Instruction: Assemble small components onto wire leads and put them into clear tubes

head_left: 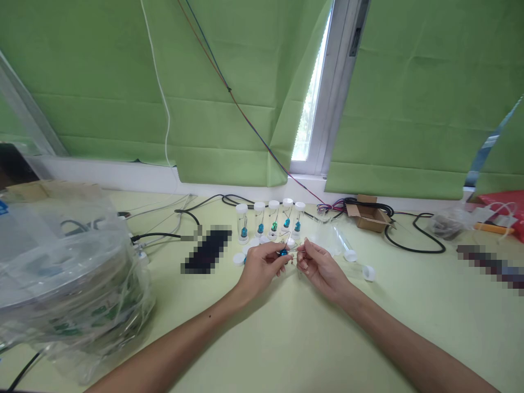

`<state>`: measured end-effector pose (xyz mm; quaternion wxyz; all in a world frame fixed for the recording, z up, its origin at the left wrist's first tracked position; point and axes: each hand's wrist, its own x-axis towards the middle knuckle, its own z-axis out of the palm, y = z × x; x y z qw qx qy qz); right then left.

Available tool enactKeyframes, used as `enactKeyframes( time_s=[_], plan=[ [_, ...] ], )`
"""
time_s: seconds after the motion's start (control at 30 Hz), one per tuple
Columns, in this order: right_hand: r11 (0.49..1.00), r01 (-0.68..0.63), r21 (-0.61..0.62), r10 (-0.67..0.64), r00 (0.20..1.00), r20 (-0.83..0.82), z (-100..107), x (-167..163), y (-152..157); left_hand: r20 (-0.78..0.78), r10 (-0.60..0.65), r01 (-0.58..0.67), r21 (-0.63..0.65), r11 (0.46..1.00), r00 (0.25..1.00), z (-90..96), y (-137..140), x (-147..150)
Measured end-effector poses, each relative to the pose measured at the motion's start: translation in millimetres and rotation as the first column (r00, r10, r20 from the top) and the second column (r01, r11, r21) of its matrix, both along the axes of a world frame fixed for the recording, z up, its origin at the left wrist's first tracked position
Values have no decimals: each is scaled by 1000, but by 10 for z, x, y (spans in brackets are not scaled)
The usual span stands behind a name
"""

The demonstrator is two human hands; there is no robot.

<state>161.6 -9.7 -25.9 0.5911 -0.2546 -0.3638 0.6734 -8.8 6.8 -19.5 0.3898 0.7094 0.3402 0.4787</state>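
Note:
My left hand [262, 267] is closed in a pinch on a small blue component [283, 252] with thin wire leads. Just right of it, the fingertips of my right hand [323, 268] are pressed together around a thin wire that seems to belong to the same component. Behind my hands, several clear capped tubes [243, 225] stand upright in a row, each with a blue or green wired piece inside. Loose white caps [238, 259] lie beside my left hand. A clear tube [343, 240] and another tube's white cap [369, 273] lie to the right.
A large round stack in clear plastic wrap [110, 305] takes up the left side. A pixelated dark object [208, 251] lies beyond my left forearm. At the back right are an open cardboard box [371, 218], black cable [436, 251] and a red bag [501, 204].

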Motion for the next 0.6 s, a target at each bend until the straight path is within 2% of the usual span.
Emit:
enactKeyframes(
  time_s=[0.3, 0.6],
  plan=[
    [999, 18, -33, -18, 1000, 13, -11, -2, 6, -41, 6, -4, 45, 999, 999, 5, -12, 10],
    [999, 27, -32, -27, 1000, -2, -14, -8, 13, -57, 7, -5, 35, 999, 998, 22, -26, 15]
  ],
)
